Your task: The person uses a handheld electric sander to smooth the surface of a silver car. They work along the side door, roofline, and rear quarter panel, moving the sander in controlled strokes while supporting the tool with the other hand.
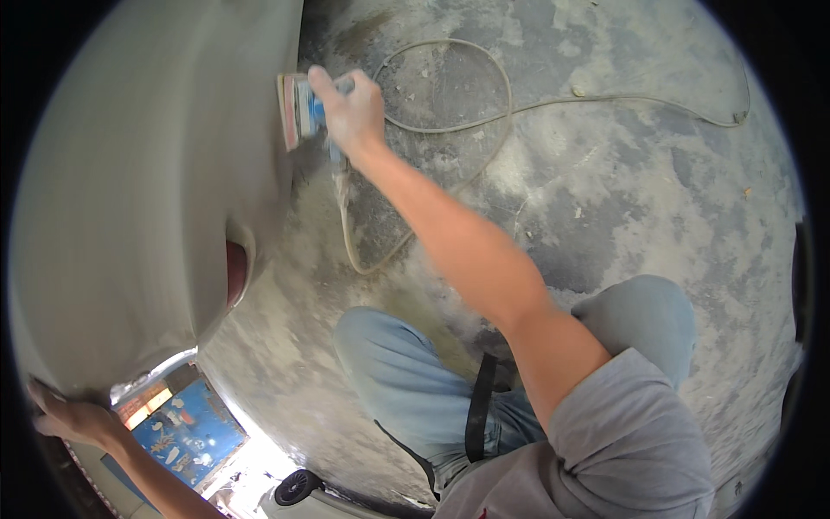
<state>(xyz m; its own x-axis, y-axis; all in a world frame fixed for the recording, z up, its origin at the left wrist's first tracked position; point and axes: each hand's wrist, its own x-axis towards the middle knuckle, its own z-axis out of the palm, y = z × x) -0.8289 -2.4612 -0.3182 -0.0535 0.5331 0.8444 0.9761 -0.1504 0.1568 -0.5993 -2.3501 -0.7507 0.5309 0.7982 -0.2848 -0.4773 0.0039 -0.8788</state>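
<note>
My right hand [350, 112] is closed round a blue-bodied air sander [304, 112] with a pale, layered pad. The pad's flat face is turned to the grey car body panel [130, 173] on the left and appears to touch its edge. A pale hose [347, 229] runs down from the tool. At the lower left, my left hand [73, 419] lies against the bottom end of the panel, its fingers extended and partly in shadow. Nothing shows in that hand. A red lamp [235, 272] is set into a recess in the body.
The hose loops over the dusty, patchy concrete floor [605, 199] toward the far right. My bent knees [640, 320] are below my right arm. A blue, paint-flecked board [186, 432] stands at the lower left, near another car's wheel [296, 487].
</note>
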